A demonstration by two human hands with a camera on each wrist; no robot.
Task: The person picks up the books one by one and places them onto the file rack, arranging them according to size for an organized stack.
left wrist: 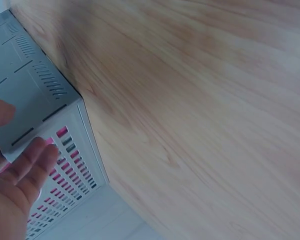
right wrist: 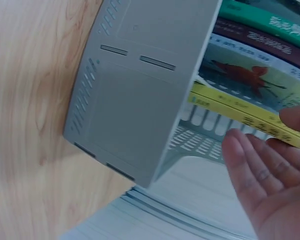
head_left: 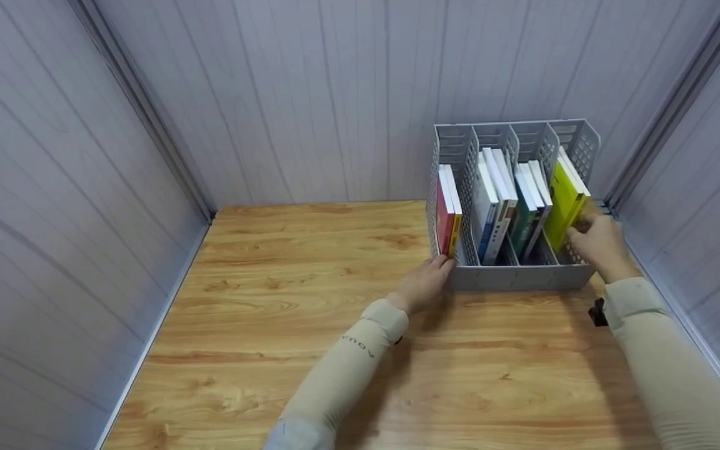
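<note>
A grey four-slot file organizer (head_left: 516, 279) with perforated walls stands on the wooden table, books upright in every slot. At its front left corner, my left hand (head_left: 425, 281) grips the edge, thumb over the front panel (left wrist: 35, 95) and fingers along the pierced side. My right hand (head_left: 604, 247) is at the rightmost slot. There it pinches a yellow book (head_left: 561, 203) near its spine, thumb on one side and fingers on the other, as the right wrist view shows. Red-covered books (head_left: 444, 215) stand in the leftmost slot, by my left hand.
White books with blue and grey spines (head_left: 494, 234) fill the second slot; green and dark ones (head_left: 525, 225) stand in the third. The panelled back wall (head_left: 335, 112) rises behind the organizer. On the right, a side wall (head_left: 704, 206) runs close to my right arm.
</note>
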